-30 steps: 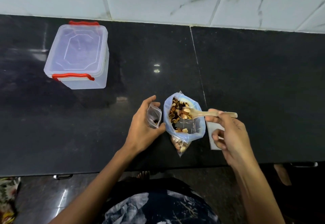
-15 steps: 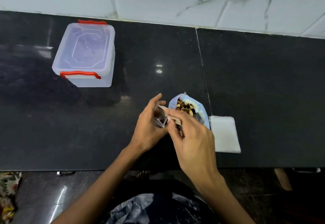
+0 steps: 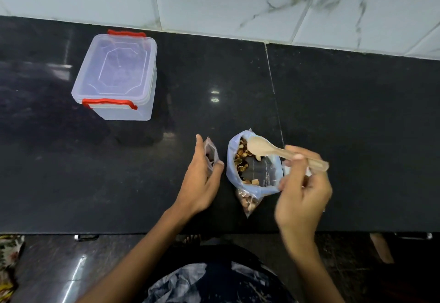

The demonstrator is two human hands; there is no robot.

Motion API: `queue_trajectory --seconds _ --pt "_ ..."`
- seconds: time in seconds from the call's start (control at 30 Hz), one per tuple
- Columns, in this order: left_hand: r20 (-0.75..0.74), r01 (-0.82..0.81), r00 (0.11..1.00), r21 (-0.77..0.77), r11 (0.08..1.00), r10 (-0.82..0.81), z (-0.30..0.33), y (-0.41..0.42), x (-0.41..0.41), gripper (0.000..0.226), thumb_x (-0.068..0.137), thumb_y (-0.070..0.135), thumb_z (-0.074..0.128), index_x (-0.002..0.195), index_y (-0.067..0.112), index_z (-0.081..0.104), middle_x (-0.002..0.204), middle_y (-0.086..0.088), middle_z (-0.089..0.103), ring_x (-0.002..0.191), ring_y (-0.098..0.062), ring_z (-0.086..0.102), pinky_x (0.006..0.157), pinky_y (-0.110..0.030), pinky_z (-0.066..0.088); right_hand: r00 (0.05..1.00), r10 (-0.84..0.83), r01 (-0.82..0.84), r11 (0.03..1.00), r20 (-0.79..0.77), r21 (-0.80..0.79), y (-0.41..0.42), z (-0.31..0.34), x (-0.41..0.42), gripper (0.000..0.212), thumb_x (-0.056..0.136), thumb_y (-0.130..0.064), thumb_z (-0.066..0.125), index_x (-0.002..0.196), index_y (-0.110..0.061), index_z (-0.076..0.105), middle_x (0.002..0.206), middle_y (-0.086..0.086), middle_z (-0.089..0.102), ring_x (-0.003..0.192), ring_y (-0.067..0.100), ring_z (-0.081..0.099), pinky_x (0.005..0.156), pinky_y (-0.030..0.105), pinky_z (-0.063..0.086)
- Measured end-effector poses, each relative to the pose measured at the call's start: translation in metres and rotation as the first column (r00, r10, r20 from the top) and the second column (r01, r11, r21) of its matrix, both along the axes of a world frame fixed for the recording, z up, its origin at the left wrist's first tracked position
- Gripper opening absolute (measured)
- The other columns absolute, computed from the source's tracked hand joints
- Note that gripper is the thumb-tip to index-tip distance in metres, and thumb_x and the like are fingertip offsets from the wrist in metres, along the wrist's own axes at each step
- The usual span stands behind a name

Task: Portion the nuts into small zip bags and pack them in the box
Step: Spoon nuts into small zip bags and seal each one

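Scooping nuts, mid-frame.
Left hand (image 3: 198, 179) grips a small bag (image 3: 211, 154); right hand (image 3: 303, 188) pinches a spoon (image 3: 271, 151) over the big bag (image 3: 252, 164). Lidded box (image 3: 116, 76) sits upper left.

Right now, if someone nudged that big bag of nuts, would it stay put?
Probably it would sag or tip: the big bag is thin, soft plastic standing open. The nuts likely weigh it down, yet could spill. No hand steadies it.
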State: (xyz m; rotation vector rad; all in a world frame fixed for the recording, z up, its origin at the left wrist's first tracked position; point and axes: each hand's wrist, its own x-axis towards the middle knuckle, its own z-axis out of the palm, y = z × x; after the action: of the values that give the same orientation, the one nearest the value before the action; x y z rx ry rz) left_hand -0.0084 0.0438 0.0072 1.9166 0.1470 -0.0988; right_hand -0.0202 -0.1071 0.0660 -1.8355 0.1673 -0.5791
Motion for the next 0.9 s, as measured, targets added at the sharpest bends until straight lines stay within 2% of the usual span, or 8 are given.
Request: queue_trajectory --seconds 0.13,0.27,0.37,0.5,0.6,0.7,0.83,0.9 --pt "-0.040 0.002 0.999 -0.156 0.988 -0.008 0.006 0.003 0.000 0.063 0.100 0.029 0.028 0.149 0.013 -0.009 0.140 0.006 0.042 0.128 0.008 0.037 0.099 -0.007 0.029 0.894 -0.092 0.165 0.978 -0.438 0.130 -0.029 -0.027 0.020 0.026 0.094 -0.023 0.044 0.083 -0.027 0.067 0.068 -0.010 0.062 0.062 0.014 0.051 0.063 0.036 0.042" --pt "-0.127 -0.092 0.990 -0.263 0.960 0.060 0.000 0.019 0.007 0.068 0.090 0.063 0.025 0.148 0.031 0.011 0.135 -0.012 0.051 0.117 -0.028 0.054 0.088 -0.031 0.050 0.807 -0.045 0.125 0.988 -0.588 0.095 -0.040 -0.051 0.030 0.020 0.092 -0.029 0.052 0.092 -0.019 0.070 0.076 -0.004 0.063 0.076 0.015 0.057 0.072 0.036 0.045" --pt "-0.176 -0.153 0.981 -0.407 0.901 0.087 0.003 0.032 0.014 0.029 0.091 0.058 0.029 0.113 0.039 0.028 0.126 0.000 0.062 0.111 -0.023 0.058 0.103 -0.048 0.040 0.757 0.041 0.063 0.989 -0.652 0.135 -0.045 -0.047 0.034 0.024 0.087 -0.028 0.062 0.109 -0.018 0.060 0.091 -0.002 0.066 0.085 0.011 0.062 0.075 0.029 0.050" --pt "-0.199 -0.136 0.980 -0.620 0.773 0.012 0.026 0.036 0.014 0.053 0.101 0.044 0.023 0.131 0.002 0.036 0.118 -0.005 0.068 0.101 -0.014 0.067 0.092 -0.038 0.047 0.720 -0.068 0.059 0.998 -0.691 -0.036 -0.046 -0.028 0.031 0.061 0.083 -0.039 0.066 0.131 -0.013 0.039 0.085 -0.004 0.057 0.079 0.009 0.055 0.069 0.027 0.042" --pt "-0.223 -0.151 0.975 -0.650 0.745 0.004 0.037 0.035 0.010 0.055 0.099 0.039 0.023 0.130 0.001 0.047 0.117 -0.006 0.068 0.111 -0.020 0.063 0.092 -0.041 0.052 0.844 -0.328 0.192 0.923 -0.425 -0.333 -0.044 -0.008 0.020 0.067 0.083 -0.043 0.063 0.136 -0.015 0.033 0.090 0.001 0.051 0.083 0.016 0.054 0.068 0.028 0.037" --pt "-0.269 -0.193 0.963 -0.651 0.734 0.014 0.038 0.033 0.009 0.061 0.086 0.043 0.039 0.125 -0.003 0.046 0.119 -0.016 0.063 0.106 -0.039 0.062 0.085 -0.058 0.051 0.968 -0.057 -0.013 0.960 -0.243 -0.280 -0.023 0.013 0.018 0.026 0.086 -0.028 0.063 0.110 -0.020 0.055 0.078 -0.003 0.053 0.071 0.010 0.053 0.062 0.020 0.040" --pt "-0.169 -0.135 0.985 -0.576 0.806 0.044 0.041 0.027 0.007 0.041 0.094 0.044 0.045 0.098 0.003 0.051 0.091 -0.020 0.052 0.078 -0.037 0.051 0.077 -0.065 0.049 0.768 0.478 -0.517 0.855 -0.427 0.029 0.021 0.013 0.030 0.012 0.088 -0.028 0.062 0.089 -0.017 0.065 0.080 -0.007 0.065 0.076 0.003 0.061 0.068 0.011 0.046" --pt "-0.105 -0.105 0.993 -0.529 0.842 0.058 0.042 0.026 0.006 0.033 0.097 0.039 0.041 0.086 0.008 0.046 0.077 -0.018 0.048 0.059 -0.026 0.047 0.060 -0.046 0.050 0.700 0.539 -0.570 0.817 -0.470 0.088 0.035 0.007 0.034 0.011 0.090 -0.033 0.058 0.084 -0.024 0.062 0.077 -0.010 0.063 0.074 -0.001 0.059 0.068 0.010 0.044"
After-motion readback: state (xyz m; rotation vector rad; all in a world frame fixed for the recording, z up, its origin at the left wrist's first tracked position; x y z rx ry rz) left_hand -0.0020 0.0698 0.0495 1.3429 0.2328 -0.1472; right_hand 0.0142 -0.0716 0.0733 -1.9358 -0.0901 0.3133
